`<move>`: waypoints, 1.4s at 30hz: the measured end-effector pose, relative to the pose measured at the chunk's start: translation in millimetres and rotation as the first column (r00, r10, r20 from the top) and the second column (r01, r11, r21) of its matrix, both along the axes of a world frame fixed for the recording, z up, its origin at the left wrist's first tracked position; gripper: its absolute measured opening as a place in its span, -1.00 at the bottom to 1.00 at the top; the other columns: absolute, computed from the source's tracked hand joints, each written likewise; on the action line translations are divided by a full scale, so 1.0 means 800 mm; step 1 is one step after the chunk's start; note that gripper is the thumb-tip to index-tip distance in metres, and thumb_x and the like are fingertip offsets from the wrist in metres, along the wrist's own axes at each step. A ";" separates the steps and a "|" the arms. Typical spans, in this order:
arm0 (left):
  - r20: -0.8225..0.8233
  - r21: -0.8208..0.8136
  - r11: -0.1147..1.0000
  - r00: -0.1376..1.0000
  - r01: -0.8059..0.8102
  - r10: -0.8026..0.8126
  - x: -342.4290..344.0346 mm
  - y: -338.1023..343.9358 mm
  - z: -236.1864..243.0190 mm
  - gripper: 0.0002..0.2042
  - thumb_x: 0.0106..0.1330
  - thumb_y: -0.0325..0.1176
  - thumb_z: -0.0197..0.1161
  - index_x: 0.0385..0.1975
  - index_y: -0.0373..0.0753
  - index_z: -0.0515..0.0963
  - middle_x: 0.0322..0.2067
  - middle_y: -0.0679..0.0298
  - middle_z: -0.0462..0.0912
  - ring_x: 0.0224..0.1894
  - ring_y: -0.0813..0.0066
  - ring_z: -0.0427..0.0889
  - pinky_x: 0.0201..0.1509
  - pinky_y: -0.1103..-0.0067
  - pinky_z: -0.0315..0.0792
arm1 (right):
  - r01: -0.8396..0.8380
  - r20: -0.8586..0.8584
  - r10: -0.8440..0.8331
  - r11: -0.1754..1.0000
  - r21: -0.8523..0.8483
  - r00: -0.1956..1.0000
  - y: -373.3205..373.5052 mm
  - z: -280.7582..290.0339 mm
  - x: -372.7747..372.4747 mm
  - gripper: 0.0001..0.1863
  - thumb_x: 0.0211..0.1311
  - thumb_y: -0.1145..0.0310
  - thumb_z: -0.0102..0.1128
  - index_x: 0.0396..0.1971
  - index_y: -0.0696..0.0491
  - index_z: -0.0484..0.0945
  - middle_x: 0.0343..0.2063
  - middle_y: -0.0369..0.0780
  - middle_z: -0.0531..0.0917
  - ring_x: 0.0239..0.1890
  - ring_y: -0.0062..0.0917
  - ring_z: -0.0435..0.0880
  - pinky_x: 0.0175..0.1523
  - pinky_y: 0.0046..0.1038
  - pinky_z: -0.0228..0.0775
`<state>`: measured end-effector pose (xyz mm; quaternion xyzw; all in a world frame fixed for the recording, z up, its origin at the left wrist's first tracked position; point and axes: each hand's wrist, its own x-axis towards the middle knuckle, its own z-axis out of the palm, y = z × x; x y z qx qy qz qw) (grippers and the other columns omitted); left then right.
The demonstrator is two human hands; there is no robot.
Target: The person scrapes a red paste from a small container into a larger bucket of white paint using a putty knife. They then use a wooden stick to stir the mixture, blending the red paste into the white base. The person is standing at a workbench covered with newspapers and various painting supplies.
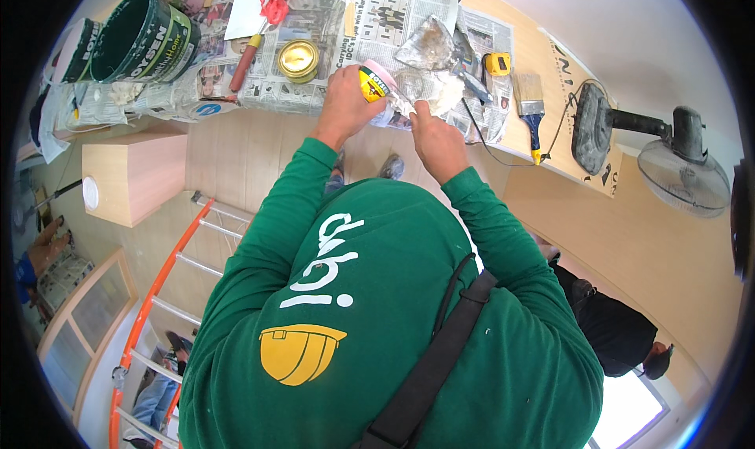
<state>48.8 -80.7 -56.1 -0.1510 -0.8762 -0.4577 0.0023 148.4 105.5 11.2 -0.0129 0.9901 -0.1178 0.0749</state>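
My left hand (344, 107) is wrapped round a small yellow-and-green tub (373, 84), tilted with its pinkish open end toward the right. Close to that end, my right hand (438, 141) pinches a thin tool whose kind I cannot make out; its tip lies near the tub's mouth. Just past the hands, on newspaper, sits a grey-smeared sheet (429, 43) with a pale patch of paste (440, 93) beside it. A round gold-coloured tin (298, 60) stands left of my left hand.
Newspaper (314, 24) covers the table. A screwdriver-like tool with a red handle (245, 64), a large dark green paint bucket (141, 40), a yellow tape measure (497, 64) and a wide paintbrush (530, 107) lie around. A fan (684, 174), an orange ladder (161, 280) and other people are nearby.
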 end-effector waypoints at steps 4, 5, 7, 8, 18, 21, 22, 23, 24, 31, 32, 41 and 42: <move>0.016 -0.007 1.000 1.000 0.026 -0.026 -0.004 -0.002 -0.008 -0.46 0.02 -0.24 0.60 -0.03 -0.34 0.57 -0.13 -0.06 0.65 0.00 -0.12 0.58 0.11 0.15 0.45 | 0.031 0.073 -0.031 1.000 -0.004 0.997 0.004 -0.010 0.007 -0.74 0.60 0.16 -0.02 -0.04 0.05 0.34 -0.52 0.04 0.70 -0.46 0.02 0.72 -0.33 0.04 0.53; 0.031 0.002 0.999 0.999 0.032 -0.033 -0.006 -0.002 -0.011 -0.45 0.02 -0.24 0.60 -0.01 -0.35 0.55 -0.13 -0.07 0.64 0.00 -0.12 0.58 0.12 0.15 0.45 | 0.038 0.120 -0.037 0.999 -0.006 0.992 0.015 -0.021 0.014 -0.75 0.60 0.17 -0.03 -0.02 0.05 0.34 -0.50 0.05 0.71 -0.43 0.03 0.72 -0.30 0.06 0.53; 0.032 0.013 0.999 0.999 0.037 -0.038 -0.004 -0.003 -0.013 -0.43 0.02 -0.23 0.60 0.01 -0.36 0.54 -0.12 -0.07 0.64 0.01 -0.12 0.58 0.12 0.15 0.45 | 0.089 0.143 -0.083 0.995 -0.037 0.986 0.033 -0.035 0.038 -0.75 0.61 0.18 -0.05 0.01 0.05 0.35 -0.46 0.08 0.71 -0.38 0.06 0.72 -0.24 0.09 0.51; 0.013 0.018 1.000 1.000 0.023 -0.023 -0.002 -0.002 -0.012 -0.42 0.02 -0.23 0.60 0.01 -0.36 0.54 -0.12 -0.07 0.64 0.01 -0.12 0.58 0.12 0.14 0.45 | 0.121 0.116 -0.113 0.991 -0.064 0.987 0.040 -0.036 0.053 -0.75 0.61 0.19 -0.06 0.02 0.05 0.35 -0.44 0.09 0.72 -0.35 0.08 0.72 -0.22 0.11 0.50; -0.019 -0.018 1.000 1.000 -0.001 0.001 0.002 0.002 -0.009 -0.40 0.02 -0.20 0.60 0.02 -0.36 0.53 -0.09 -0.05 0.63 0.05 -0.11 0.54 0.16 0.16 0.42 | -0.033 -0.030 0.031 0.995 -0.094 0.999 -0.015 0.038 -0.013 -0.76 0.62 0.19 -0.08 -0.08 0.08 0.35 -0.55 0.04 0.68 -0.48 0.03 0.70 -0.37 0.05 0.50; -0.038 -0.019 1.000 0.999 -0.014 0.013 0.004 0.001 -0.011 -0.40 0.02 -0.19 0.59 0.02 -0.36 0.53 -0.08 -0.05 0.63 0.05 -0.12 0.54 0.15 0.15 0.42 | -0.036 0.015 0.037 0.998 -0.049 0.999 -0.016 0.039 -0.020 -0.75 0.62 0.19 -0.08 -0.09 0.09 0.35 -0.58 0.05 0.68 -0.48 0.04 0.71 -0.36 0.06 0.51; -0.036 -0.019 1.000 0.999 -0.016 0.015 0.003 0.001 -0.012 -0.40 0.02 -0.19 0.59 0.02 -0.37 0.53 -0.09 -0.06 0.63 0.04 -0.12 0.54 0.15 0.15 0.42 | -0.032 0.019 0.033 0.999 -0.043 0.999 -0.017 0.040 -0.022 -0.75 0.62 0.19 -0.08 -0.10 0.10 0.35 -0.58 0.05 0.68 -0.48 0.05 0.71 -0.36 0.06 0.51; -0.035 -0.018 1.000 0.999 -0.017 0.016 0.003 0.001 -0.012 -0.40 0.02 -0.19 0.59 0.02 -0.37 0.53 -0.09 -0.06 0.62 0.04 -0.12 0.54 0.15 0.15 0.42 | -0.028 0.022 0.028 0.999 -0.036 0.999 -0.018 0.041 -0.023 -0.75 0.61 0.19 -0.08 -0.10 0.10 0.35 -0.58 0.05 0.68 -0.47 0.05 0.71 -0.36 0.06 0.51; -0.033 -0.018 1.000 0.999 -0.018 0.018 0.003 0.001 -0.013 -0.40 0.02 -0.19 0.59 0.02 -0.37 0.53 -0.09 -0.06 0.62 0.04 -0.12 0.54 0.15 0.15 0.42 | -0.028 0.028 0.029 0.999 -0.024 0.999 -0.019 0.043 -0.024 -0.75 0.61 0.19 -0.08 -0.10 0.10 0.35 -0.57 0.05 0.68 -0.47 0.06 0.71 -0.35 0.07 0.51; -0.019 -0.013 1.000 1.000 -0.022 0.022 0.003 0.001 -0.013 -0.40 0.02 -0.19 0.59 0.01 -0.39 0.52 -0.10 -0.08 0.63 0.03 -0.14 0.54 0.15 0.14 0.42 | -0.040 0.038 0.040 0.999 -0.005 0.998 -0.023 0.048 -0.026 -0.75 0.61 0.19 -0.08 -0.10 0.10 0.35 -0.55 0.04 0.69 -0.46 0.06 0.72 -0.34 0.09 0.52; -0.034 -0.009 1.000 0.999 -0.024 0.024 0.003 0.001 -0.014 -0.40 0.02 -0.19 0.59 0.00 -0.39 0.52 -0.10 -0.08 0.63 0.03 -0.14 0.54 0.15 0.14 0.42 | -0.041 0.040 0.041 0.999 0.003 0.998 -0.023 0.047 -0.026 -0.75 0.61 0.19 -0.08 -0.10 0.10 0.35 -0.55 0.04 0.70 -0.46 0.06 0.73 -0.34 0.09 0.52; 0.074 0.039 0.999 0.997 -0.015 0.012 -0.003 -0.003 -0.008 -0.41 0.04 -0.18 0.61 0.00 -0.37 0.54 -0.09 -0.11 0.64 0.03 -0.13 0.59 0.13 0.15 0.45 | -0.047 0.071 0.047 0.999 0.004 0.996 0.000 0.023 -0.006 -0.75 0.60 0.18 -0.07 -0.06 0.07 0.34 -0.54 0.05 0.70 -0.43 0.07 0.73 -0.30 0.12 0.51; 0.104 0.057 0.998 0.995 -0.015 0.009 -0.004 -0.003 -0.008 -0.42 0.05 -0.18 0.61 -0.01 -0.37 0.55 -0.09 -0.12 0.64 0.03 -0.13 0.59 0.13 0.15 0.45 | -0.028 0.078 0.026 1.000 0.015 0.997 0.017 0.002 0.012 -0.74 0.60 0.17 -0.07 -0.05 0.07 0.35 -0.54 0.06 0.70 -0.42 0.09 0.72 -0.30 0.13 0.50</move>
